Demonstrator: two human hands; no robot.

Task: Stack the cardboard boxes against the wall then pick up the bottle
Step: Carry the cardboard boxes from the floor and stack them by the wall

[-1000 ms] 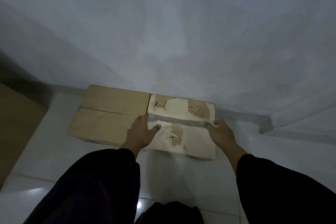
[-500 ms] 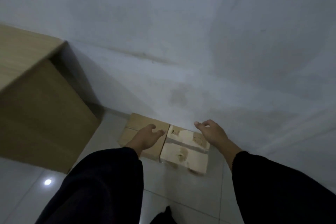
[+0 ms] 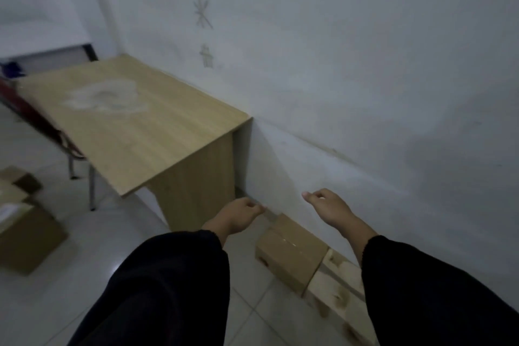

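Observation:
Two cardboard boxes lie side by side on the tiled floor against the white wall: a plain brown box [image 3: 292, 257] and, to its right, a paler box with torn patches [image 3: 335, 293], partly hidden by my right sleeve. My left hand [image 3: 237, 216] hovers above and to the left of the brown box, fingers loosely curled, holding nothing. Raised in front of the wall, my right hand [image 3: 327, 206] is empty too, its fingers relaxed. No bottle is in view.
A light wooden desk [image 3: 134, 126] stands against the wall to the left of the boxes, with a pale stain on its top. More cardboard boxes [image 3: 25, 236] sit on the floor at the far left. A chair leg [image 3: 92, 191] shows under the desk's near edge.
Both hands have let go of the pale box and risen away from it. The view has swung up and to the left, bringing the desk and the far-left boxes into sight.

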